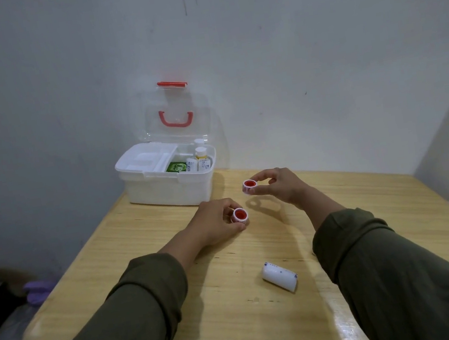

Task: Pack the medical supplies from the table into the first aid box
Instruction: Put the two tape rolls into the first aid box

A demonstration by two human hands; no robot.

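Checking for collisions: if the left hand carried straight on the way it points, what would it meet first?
Probably the first aid box, at its front wall. The left hand, holding a tape roll, points up-table toward it over bare table; depth is uncertain.

Both arms in olive-green sleeves reach forward. The left hand [213, 222] curls low, fingertips pinched closed, apparently resting on its heel. The right hand [276, 185] hovers higher, thumb and forefinger pinched, remaining fingers loosely bent.

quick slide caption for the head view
Each hand, left and right, holds a small tape roll near the open first aid box; bandage roll remains on table.
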